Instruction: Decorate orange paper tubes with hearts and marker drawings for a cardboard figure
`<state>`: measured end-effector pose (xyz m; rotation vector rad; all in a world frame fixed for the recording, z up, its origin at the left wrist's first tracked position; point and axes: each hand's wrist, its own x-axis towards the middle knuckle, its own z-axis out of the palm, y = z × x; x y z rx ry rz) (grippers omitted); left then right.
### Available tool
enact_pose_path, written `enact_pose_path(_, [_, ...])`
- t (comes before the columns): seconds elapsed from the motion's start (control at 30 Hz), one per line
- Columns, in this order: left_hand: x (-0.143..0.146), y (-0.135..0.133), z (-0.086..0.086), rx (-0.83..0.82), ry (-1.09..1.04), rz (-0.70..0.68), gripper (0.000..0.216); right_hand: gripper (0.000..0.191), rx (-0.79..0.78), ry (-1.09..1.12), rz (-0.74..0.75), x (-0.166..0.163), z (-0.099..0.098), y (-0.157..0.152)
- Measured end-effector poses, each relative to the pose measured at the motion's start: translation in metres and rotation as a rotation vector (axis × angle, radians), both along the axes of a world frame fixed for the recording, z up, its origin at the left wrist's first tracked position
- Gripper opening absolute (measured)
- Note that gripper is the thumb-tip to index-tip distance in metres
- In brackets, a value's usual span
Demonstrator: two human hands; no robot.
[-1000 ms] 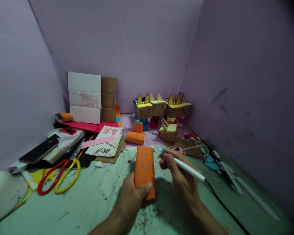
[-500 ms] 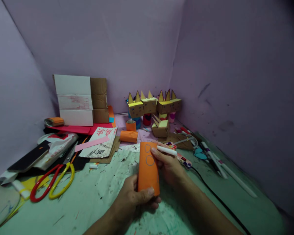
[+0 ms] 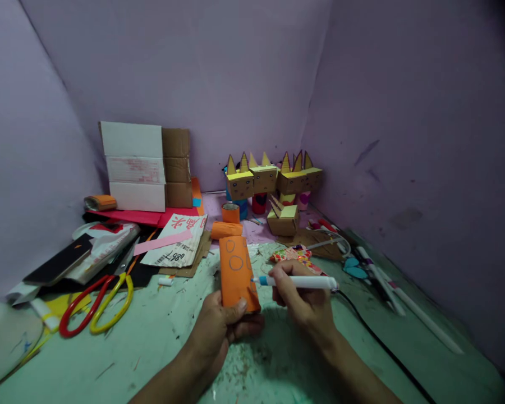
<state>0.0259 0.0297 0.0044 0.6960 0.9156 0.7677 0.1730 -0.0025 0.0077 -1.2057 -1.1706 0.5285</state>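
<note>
An orange paper-covered tube (image 3: 238,272) with several rounded outlines drawn on it tilts away from me above the table. My left hand (image 3: 225,325) is closed around its lower end, thumb on the front face. In my right hand (image 3: 303,297) a white marker (image 3: 305,282) lies level, its blue tip pointing left at the tube's right side. Whether the tip touches the paper, I cannot tell. Just behind the right hand lies a floral-patterned object (image 3: 292,254), partly hidden, with a black cord (image 3: 374,336) running towards me.
Scissors (image 3: 96,306) with red and yellow handles lie left, near papers and cardboard (image 3: 137,168). Behind the tube are two short orange rolls (image 3: 227,230) and several horned cardboard figures (image 3: 263,179). Pens (image 3: 382,280) lie right, beside the wall.
My right hand has let go of the tube's upper side and moved down and right, swinging the marker so its tip faces the tube. The tube has turned slightly.
</note>
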Motion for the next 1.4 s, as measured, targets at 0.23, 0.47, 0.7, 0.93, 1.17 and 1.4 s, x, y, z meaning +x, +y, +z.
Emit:
enact_pose_path(0.23, [0.001,0.0,-0.013,0.007,-0.026,0.008,0.048,0.026,-0.006,-0.131,0.037,-0.003,-0.003,-0.001])
enact_pose_path(0.47, [-0.001,-0.002,-0.009,0.059,-0.041,-0.033,0.046,0.027,-0.033,-0.152,0.051,-0.002,-0.008,0.001])
enact_pose_path(0.7, [0.004,-0.001,-0.009,0.037,-0.026,0.005,0.053,0.024,-0.008,-0.191,0.061,-0.004,-0.007,0.003])
enact_pose_path(0.93, [0.003,-0.002,-0.006,0.036,-0.03,-0.008,0.053,0.021,0.016,-0.249,0.106,-0.008,-0.005,0.001])
enact_pose_path(1.17, [0.003,-0.002,-0.002,0.049,-0.002,-0.014,0.052,0.026,-0.031,-0.227,0.171,-0.008,-0.002,0.001])
enact_pose_path(1.4, [0.003,-0.001,-0.014,0.049,-0.006,-0.001,0.054,0.032,-0.116,-0.105,0.05,0.0,-0.004,0.001])
